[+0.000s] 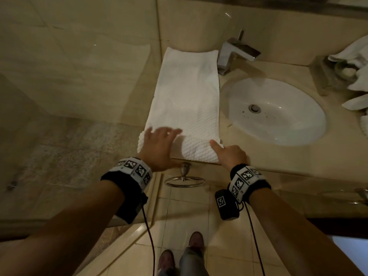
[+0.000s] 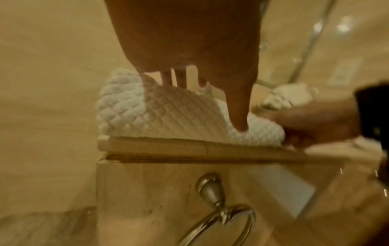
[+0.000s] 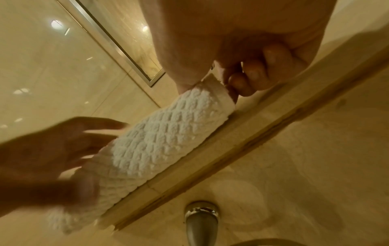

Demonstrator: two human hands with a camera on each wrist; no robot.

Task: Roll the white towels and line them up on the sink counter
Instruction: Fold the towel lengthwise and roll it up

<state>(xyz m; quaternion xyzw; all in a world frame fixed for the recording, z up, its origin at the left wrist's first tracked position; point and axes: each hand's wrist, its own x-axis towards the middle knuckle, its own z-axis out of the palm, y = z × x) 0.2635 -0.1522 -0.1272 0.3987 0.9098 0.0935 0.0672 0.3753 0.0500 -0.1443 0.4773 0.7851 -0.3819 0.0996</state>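
Observation:
A white waffle towel point(image 1: 185, 96) lies lengthwise on the beige sink counter point(image 1: 264, 156), left of the basin. Its near end is rolled up point(image 1: 194, 151) along the counter's front edge. My left hand point(image 1: 160, 143) presses on the left part of the roll with fingers spread and straight. The left wrist view shows the left hand point(image 2: 210, 69) with its thumb on the towel point(image 2: 168, 113). My right hand point(image 1: 229, 153) pinches the roll's right end, thumb on top. In the right wrist view the right hand point(image 3: 212, 83) curls its fingers at the end of the roll point(image 3: 157, 146).
A white basin point(image 1: 278, 116) and a chrome faucet point(image 1: 237, 50) sit right of the towel. More white towels point(image 1: 356, 62) are heaped at the far right. A glass shower panel point(image 1: 79, 76) borders the counter's left end. A chrome towel ring point(image 1: 184, 179) hangs below the front edge.

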